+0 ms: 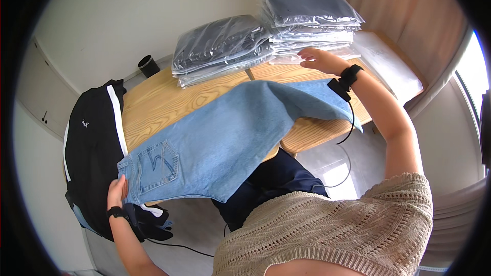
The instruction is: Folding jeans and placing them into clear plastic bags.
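A pair of light blue jeans [220,128] lies folded lengthwise across the table, a stitched back pocket facing up near the waistband. My left hand [118,191] grips the waistband at the near left, with the thumb on top and the other fingers hidden. The legs stretch to the far right, where the cloth bends and one part hangs over the table edge. Above that end hovers my right hand [323,62], fingers apart and holding nothing. It is close to the taller stack of garments in clear bags [312,15].
A lower stack of bagged clothes [222,43] stands beside the taller one. Clear plastic bags [386,61] lie at the table's right end. Dark clothing with white stripes [92,138] is piled at the left. A black cup-shaped container [149,66] is behind the wooden table [163,97]. Cables run from both wrists.
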The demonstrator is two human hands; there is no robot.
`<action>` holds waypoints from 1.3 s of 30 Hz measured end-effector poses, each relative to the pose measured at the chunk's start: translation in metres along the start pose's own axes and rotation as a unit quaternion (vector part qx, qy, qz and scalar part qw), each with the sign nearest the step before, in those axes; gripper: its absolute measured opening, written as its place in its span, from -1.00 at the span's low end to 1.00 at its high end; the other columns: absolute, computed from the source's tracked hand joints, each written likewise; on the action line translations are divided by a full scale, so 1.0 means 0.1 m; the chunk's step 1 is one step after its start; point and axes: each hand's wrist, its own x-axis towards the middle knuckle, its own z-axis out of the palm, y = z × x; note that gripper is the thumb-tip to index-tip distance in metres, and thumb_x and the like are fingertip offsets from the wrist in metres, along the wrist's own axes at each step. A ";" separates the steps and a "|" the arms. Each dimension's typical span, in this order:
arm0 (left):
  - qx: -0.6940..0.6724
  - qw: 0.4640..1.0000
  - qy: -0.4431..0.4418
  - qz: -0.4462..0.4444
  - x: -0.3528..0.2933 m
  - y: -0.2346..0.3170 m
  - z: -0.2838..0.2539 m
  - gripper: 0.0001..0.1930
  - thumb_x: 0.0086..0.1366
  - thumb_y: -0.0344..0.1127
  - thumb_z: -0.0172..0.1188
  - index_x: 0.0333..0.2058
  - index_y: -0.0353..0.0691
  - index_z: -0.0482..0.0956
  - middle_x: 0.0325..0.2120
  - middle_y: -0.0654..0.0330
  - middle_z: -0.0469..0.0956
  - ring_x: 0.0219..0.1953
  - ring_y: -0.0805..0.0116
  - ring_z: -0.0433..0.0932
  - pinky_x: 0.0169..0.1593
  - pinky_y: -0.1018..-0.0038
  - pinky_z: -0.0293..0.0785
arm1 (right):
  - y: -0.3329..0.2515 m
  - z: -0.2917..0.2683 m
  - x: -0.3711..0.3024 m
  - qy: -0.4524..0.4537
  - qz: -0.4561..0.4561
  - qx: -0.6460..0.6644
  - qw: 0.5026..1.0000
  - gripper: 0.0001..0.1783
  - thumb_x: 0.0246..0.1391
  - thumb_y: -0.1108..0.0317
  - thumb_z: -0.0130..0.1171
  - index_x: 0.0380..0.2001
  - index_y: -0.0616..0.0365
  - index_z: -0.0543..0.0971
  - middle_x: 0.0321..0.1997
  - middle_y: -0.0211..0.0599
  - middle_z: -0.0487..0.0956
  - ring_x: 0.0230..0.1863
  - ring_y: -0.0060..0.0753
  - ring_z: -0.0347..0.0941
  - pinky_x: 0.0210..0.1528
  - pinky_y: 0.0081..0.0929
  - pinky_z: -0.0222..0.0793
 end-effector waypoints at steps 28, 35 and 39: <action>0.170 0.984 0.050 0.031 0.10 0.15 0.15 -0.57 0.27 -0.35 0.13 0.08 -0.37 0.33 -0.16 0.20 0.47 -0.26 0.47 0.42 -0.15 0.53 0.36 | 0.87 -0.30 -1.63 0.237 0.280 0.345 0.864 -0.67 0.10 0.34 0.20 -0.12 0.31 0.46 -0.28 -0.30 0.54 -0.28 -0.54 0.46 -0.21 -0.59 0.43; 0.135 0.983 0.043 0.113 0.64 0.40 0.32 -0.43 0.24 -0.40 0.16 0.19 -0.39 0.18 -0.10 0.16 0.43 -0.14 0.43 0.42 -0.04 0.53 0.34 | 1.25 -0.41 -1.76 0.253 0.306 0.106 0.912 -0.63 0.04 0.32 0.26 -0.10 0.25 0.50 -0.24 -0.30 0.56 -0.22 -0.49 0.45 -0.08 -0.54 0.36; 0.483 0.833 0.214 0.166 0.77 0.87 1.06 -0.41 0.17 -0.41 0.20 0.17 -0.33 0.24 -0.05 -0.07 0.43 -0.01 0.07 0.44 0.07 0.33 0.34 | 1.83 -0.26 -1.98 0.107 0.326 -0.032 0.939 -0.58 -0.18 0.36 0.33 -0.18 0.30 0.54 -0.26 -0.14 0.56 -0.19 -0.23 0.47 -0.08 -0.39 0.38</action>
